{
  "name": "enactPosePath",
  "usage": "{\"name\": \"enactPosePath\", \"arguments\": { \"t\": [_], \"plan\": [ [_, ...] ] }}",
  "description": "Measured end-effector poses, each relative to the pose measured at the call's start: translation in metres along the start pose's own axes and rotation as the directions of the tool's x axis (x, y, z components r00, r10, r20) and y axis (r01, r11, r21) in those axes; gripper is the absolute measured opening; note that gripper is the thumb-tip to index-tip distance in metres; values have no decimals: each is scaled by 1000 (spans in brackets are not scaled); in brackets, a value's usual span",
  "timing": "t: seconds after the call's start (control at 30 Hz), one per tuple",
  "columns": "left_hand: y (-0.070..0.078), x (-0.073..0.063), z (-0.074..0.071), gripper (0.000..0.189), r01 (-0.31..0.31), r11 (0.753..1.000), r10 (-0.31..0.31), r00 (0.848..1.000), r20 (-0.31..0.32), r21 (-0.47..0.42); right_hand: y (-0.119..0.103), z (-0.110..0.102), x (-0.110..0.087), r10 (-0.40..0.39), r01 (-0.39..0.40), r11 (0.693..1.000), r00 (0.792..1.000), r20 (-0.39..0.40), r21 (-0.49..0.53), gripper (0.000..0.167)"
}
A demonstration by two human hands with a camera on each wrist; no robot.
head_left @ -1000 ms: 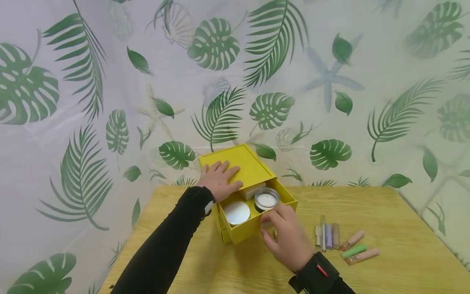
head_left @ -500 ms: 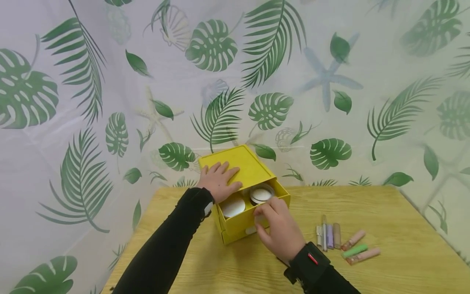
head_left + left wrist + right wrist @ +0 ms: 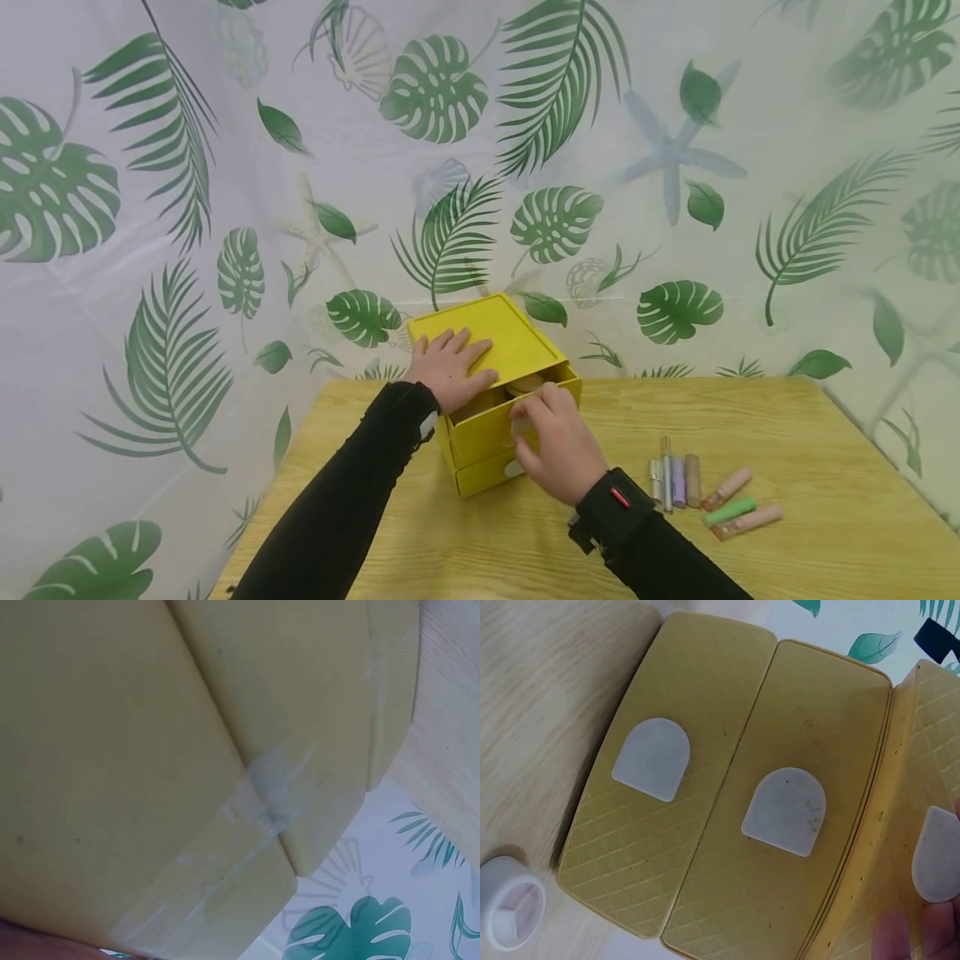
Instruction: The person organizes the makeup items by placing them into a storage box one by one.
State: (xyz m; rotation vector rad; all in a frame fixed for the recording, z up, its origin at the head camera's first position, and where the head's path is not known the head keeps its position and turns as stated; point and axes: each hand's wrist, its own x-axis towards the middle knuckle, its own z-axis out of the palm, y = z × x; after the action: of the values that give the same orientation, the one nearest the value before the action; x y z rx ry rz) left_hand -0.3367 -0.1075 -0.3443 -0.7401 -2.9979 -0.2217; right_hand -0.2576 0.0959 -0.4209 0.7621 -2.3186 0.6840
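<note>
A yellow drawer box [image 3: 513,329] stands on the table with its top drawer [image 3: 480,433] partly pulled out. My left hand [image 3: 448,371] lies flat on the box top, fingers spread. At the drawer's front, my right hand [image 3: 558,446] pinches the white pull tab [image 3: 937,859] between curled fingers and thumb. A round container [image 3: 525,383] shows in the narrow gap of the drawer, now in shadow. In the right wrist view, two lower drawers [image 3: 784,735] with white tabs sit flush. Clear tape [image 3: 270,787] crosses the box's side in the left wrist view.
To the right on the wooden table [image 3: 622,550] lie several slim cosmetic tubes, including a purple one [image 3: 678,482] and a green one [image 3: 729,511]. A small white round container [image 3: 514,907] sits near the box's base. A leaf-patterned sheet [image 3: 600,150] hangs behind the table.
My right hand has pushed the top drawer inward, away from me, so the containers in it have mostly slid under the box top. My left hand has stayed on the box.
</note>
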Motion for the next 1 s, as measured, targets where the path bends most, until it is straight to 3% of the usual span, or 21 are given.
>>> {"name": "enactPosePath", "arguments": {
  "t": [0.63,1.0],
  "plan": [
    [0,0,-4,63,0,1000,0,1000,15,12,4,12,15,90,-92,995,994,69,27,31],
    [-1,0,-2,63,-11,1000,11,1000,10,5,5,22,14,129,-130,991,990,56,15,35]
  ]
}}
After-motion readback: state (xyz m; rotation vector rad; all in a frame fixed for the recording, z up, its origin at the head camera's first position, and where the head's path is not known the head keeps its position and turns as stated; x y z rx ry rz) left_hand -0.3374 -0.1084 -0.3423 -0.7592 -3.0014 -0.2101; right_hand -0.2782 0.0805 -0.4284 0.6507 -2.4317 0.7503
